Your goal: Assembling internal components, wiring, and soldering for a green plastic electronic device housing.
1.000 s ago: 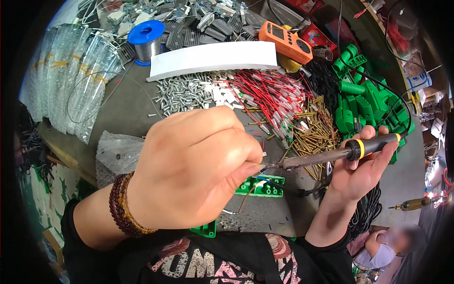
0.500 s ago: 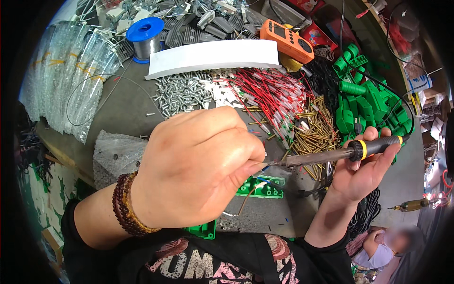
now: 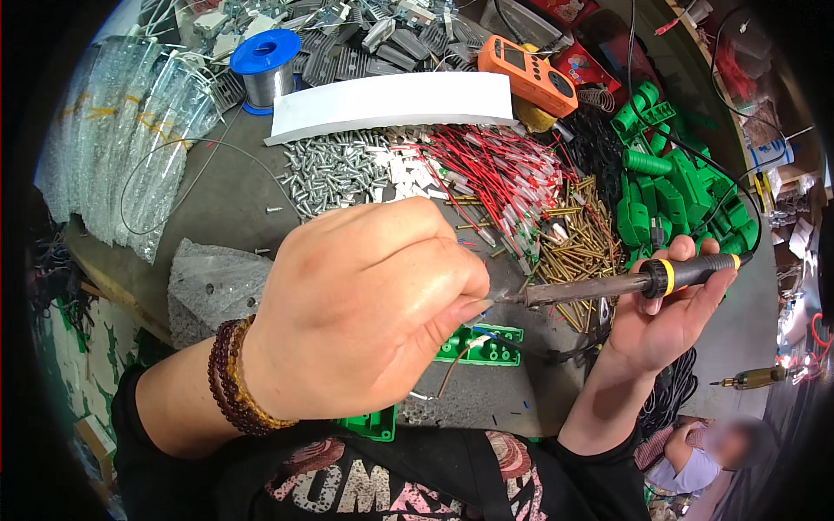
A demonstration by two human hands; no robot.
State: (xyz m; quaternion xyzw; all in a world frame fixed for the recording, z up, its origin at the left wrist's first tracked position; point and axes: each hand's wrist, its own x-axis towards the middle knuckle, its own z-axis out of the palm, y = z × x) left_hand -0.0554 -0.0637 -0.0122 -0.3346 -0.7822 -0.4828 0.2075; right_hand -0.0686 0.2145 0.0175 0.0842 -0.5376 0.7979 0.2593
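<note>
My right hand (image 3: 650, 334) holds a soldering iron (image 3: 591, 288) by its black handle with a yellow ring, palm turned up. The iron lies almost level, its tip pointing left at the fingertips of my left hand (image 3: 369, 304). That hand is closed in a pinch, and what it grips is hidden behind the fingers. Below the tip lies an open green plastic housing half (image 3: 504, 348), with a blue wire and a brown wire (image 3: 448, 377) at it. Another green housing piece (image 3: 375, 424) shows partly under my left wrist.
Beyond my hands lie piles of silver screws (image 3: 326, 174), red-wired parts (image 3: 499, 169), brass pins (image 3: 578, 252) and green housings (image 3: 682, 195). A solder spool (image 3: 268, 82), white strip (image 3: 391, 104) and orange meter (image 3: 527, 74) stand behind. Plastic bags (image 3: 130, 139) lie left. Another person (image 3: 695, 456) sits lower right.
My left fingertips have shifted very slightly to the right, by the iron's tip. The soldering iron and my right hand have hardly moved.
</note>
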